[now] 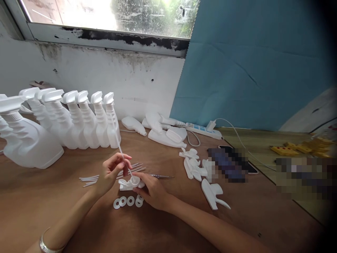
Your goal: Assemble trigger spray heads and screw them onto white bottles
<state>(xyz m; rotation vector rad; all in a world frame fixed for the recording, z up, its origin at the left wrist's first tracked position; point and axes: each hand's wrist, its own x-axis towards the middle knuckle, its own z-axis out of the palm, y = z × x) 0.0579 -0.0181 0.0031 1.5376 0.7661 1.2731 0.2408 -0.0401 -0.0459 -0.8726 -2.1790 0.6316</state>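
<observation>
I get plain white from the thin, straight plastic tube and the chunky plastic spray head; the flat, ring-shaped washers and curvy plastic spray bottles match it. My feed gives me a brown flat tabletop, a teal-blue hanging cloth (darker toward its upper right), and a long white plastic power strip with blue patches.

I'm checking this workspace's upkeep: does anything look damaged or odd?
Yes: the window frame looks worn, with ragged black patches breaking up its pale bottom rail. The wall below it has dark stains and spots, so it looks dirty. The spray head at the right hand shows no obvious damage.
</observation>
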